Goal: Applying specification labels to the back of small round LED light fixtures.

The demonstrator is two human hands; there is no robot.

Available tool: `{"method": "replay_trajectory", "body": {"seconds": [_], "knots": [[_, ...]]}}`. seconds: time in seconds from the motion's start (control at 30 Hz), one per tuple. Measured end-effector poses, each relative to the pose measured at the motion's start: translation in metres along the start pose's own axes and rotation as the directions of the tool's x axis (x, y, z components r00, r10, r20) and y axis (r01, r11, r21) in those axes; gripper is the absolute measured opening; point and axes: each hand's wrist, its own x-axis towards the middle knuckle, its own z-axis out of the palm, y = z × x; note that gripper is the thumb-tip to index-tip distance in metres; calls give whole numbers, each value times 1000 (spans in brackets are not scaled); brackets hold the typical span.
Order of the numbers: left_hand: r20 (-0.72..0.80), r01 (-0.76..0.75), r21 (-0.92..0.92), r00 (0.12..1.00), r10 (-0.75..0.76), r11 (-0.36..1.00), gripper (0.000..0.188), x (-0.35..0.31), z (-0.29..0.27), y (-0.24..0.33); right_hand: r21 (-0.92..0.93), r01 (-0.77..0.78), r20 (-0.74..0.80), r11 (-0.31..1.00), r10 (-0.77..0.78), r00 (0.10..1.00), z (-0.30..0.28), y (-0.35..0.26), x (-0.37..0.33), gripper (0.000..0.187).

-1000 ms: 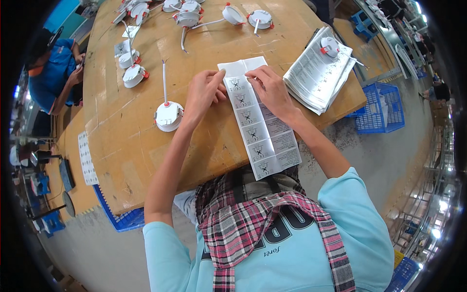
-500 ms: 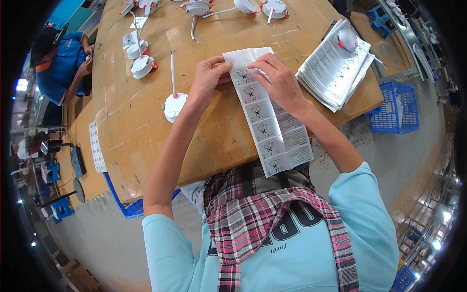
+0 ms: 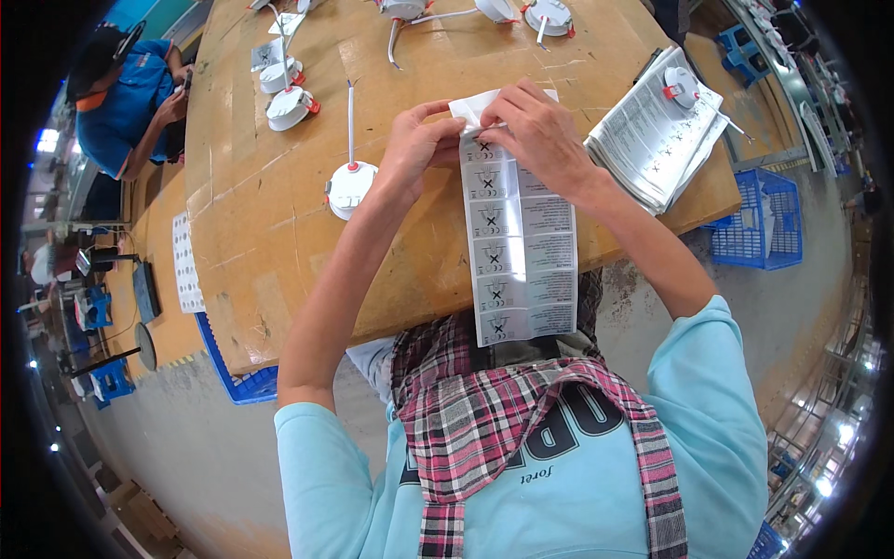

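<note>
A white sheet of printed labels [image 3: 521, 244] hangs down from both hands, over the table's near edge and in front of my apron. My left hand [image 3: 421, 149] is closed, pinching the sheet's upper left edge between thumb and fingers. Across the sheet's top, my right hand [image 3: 542, 138] pinches it with bent fingers, thumb and fingertips close to my left thumb. Left of my left wrist lies a round white downlight [image 3: 354, 190] with red clips, its white cable pointing away from me.
More downlights [image 3: 291, 110] with cables lie along the wooden table's [image 3: 270, 224] far left and far side. At right, a stack of printed sheets [image 3: 643, 149] carries another downlight [image 3: 684, 88]. A blue crate [image 3: 759, 219] stands beyond the right edge. A person in blue [image 3: 126, 112] sits at left.
The label sheet has swung from a slant to hanging nearly straight. My right hand has moved up over its top edge, closer to my left hand. The view has shifted slightly.
</note>
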Motion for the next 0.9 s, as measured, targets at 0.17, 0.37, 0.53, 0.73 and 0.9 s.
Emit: {"method": "replay_trajectory", "body": {"seconds": [0.17,0.37,0.53,0.73,0.9], "knots": [[-15,-16,-13,1000,15,1000,39,-1,2,1,-45,50,40,998,-48,998,-4,1,5,16],[-8,-19,-22,1000,19,1000,39,0,4,1,-52,86,45,995,-83,996,-6,2,6,17],[-26,5,-13,1000,-5,1000,37,-4,3,4,-80,95,-12,992,-96,995,0,2,2,17],[-22,-4,-25,1000,4,1000,37,-3,9,2,-108,107,9,988,-107,994,-2,7,2,18],[-44,-3,-26,999,1,1000,36,0,8,-2,-88,115,70,989,-109,992,-5,8,3,19]]}}
